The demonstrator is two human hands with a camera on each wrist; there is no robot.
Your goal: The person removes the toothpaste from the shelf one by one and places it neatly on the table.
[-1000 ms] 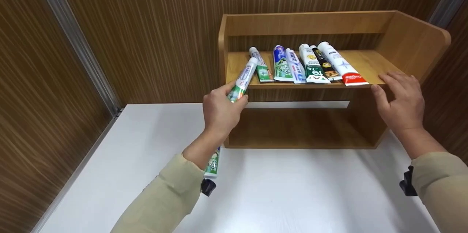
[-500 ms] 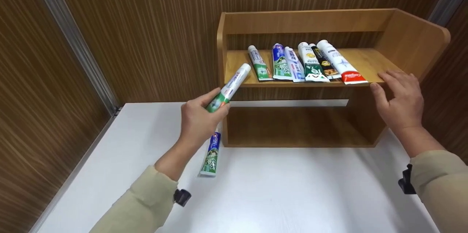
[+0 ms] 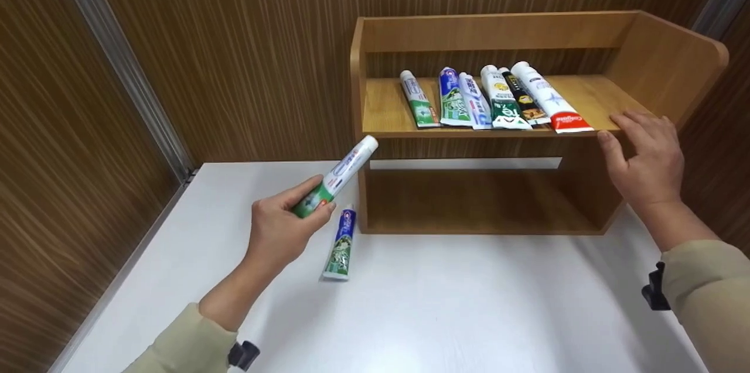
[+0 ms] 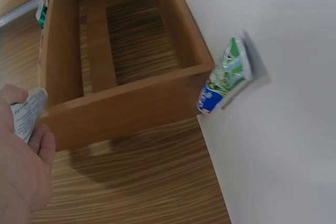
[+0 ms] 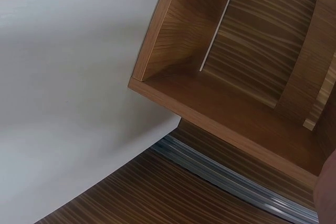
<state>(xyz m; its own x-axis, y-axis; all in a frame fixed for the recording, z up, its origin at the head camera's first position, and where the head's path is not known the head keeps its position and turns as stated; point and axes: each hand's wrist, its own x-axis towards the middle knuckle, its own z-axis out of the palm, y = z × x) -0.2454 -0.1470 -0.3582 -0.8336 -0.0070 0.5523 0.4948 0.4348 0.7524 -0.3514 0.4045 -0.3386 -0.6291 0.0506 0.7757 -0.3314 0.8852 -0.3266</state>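
My left hand (image 3: 284, 223) grips a white and green toothpaste tube (image 3: 343, 171) by its flat end, cap pointing up and right, in front of the shelf's left side. Below it on the white table lies a blue and green toothpaste tube (image 3: 340, 247), seen also in the left wrist view beside the shelf's corner. My right hand (image 3: 647, 159) rests with its fingers on the front right edge of the upper shelf board (image 3: 592, 105). Only a sliver of that hand shows in the right wrist view.
Several toothpaste tubes lie side by side on the upper board, among them a white and green tube (image 3: 419, 101) at the left and a red-ended Colgate tube (image 3: 548, 98) at the right. The wooden shelf (image 3: 480, 232) stands on the white table (image 3: 445, 308) against wood-patterned walls.
My left hand has drawn the white and green tube away from the upper board, down and to the left. The blue and green tube on the table has come into full sight. My right hand stays put.
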